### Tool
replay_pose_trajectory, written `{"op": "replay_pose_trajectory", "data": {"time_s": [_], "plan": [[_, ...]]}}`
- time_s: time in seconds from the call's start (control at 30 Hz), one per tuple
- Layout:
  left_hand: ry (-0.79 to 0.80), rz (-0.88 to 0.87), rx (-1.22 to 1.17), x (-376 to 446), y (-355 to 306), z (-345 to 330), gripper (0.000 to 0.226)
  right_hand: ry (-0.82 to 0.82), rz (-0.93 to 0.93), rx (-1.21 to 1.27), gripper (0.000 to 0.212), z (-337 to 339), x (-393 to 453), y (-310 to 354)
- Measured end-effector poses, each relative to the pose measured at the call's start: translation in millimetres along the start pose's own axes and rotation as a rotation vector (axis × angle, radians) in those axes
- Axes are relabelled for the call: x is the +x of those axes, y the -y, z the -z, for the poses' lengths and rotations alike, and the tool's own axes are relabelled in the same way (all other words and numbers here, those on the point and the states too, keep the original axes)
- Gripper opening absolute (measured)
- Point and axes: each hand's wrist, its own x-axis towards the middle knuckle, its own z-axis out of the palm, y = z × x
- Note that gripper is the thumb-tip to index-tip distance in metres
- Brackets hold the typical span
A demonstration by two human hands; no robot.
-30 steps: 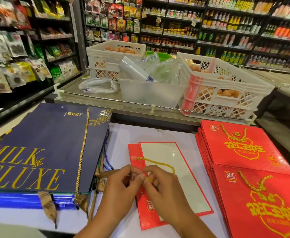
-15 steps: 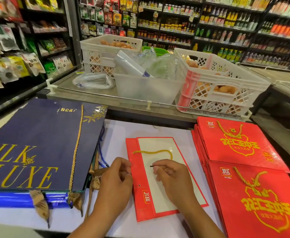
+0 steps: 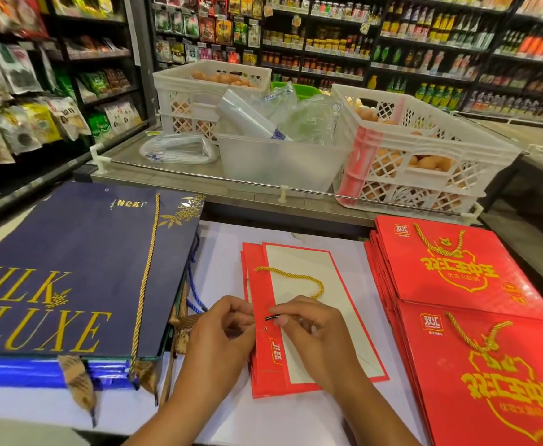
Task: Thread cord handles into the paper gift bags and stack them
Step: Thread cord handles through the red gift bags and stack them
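The red gift bag (image 3: 312, 317) lay flat on the worktop (image 3: 218, 272) under my fingers so its punched hole (image 3: 266, 328) faced up. My right hand (image 3: 315, 336) pinched the gold cord's (image 3: 295, 278) dark tip (image 3: 271, 317) just above it; my left hand (image 3: 218, 336) gripped the bag's edge beside it. Half a second before, the tip was farther right of the hole.

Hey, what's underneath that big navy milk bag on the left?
Under the navy bag lies a stack of more flat bags: bright blue edges and brown-gold cord tassels poke out at the front. How many bags there are, and their faces, is covered.
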Motion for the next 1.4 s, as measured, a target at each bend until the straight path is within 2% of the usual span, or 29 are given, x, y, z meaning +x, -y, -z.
{"op": "replay_pose_trajectory", "data": {"time_s": [0.23, 0.4, 0.7, 1.17, 1.4], "plan": [[0.001, 0.003, 0.031, 1.9, 5.2, 1.5, 0.013, 0.009, -0.011, -0.05, 0.01, 0.5, -6.5, 0.2], [-0.003, -0.023, 0.095, 1.6, 5.4, 3.3, 0.016, 0.018, 0.014, -0.049, 0.014, 0.3, -6.7, -0.7], [0.034, -0.024, 0.035, -0.5, 2.7, 3.0, 0.009, 0.023, 0.031, -0.055, 0.013, -0.7, -7.1, -3.4], [0.052, -0.041, 0.052, 3.8, 12.4, 3.1, 0.026, 0.052, 0.138, -0.088, 0.014, -4.3, -7.1, -5.7], [0.134, -0.097, 0.067, 5.9, 13.5, 3.2, 0.025, 0.037, 0.134, -0.13, 0.01, -3.8, -6.3, -3.5]]}}
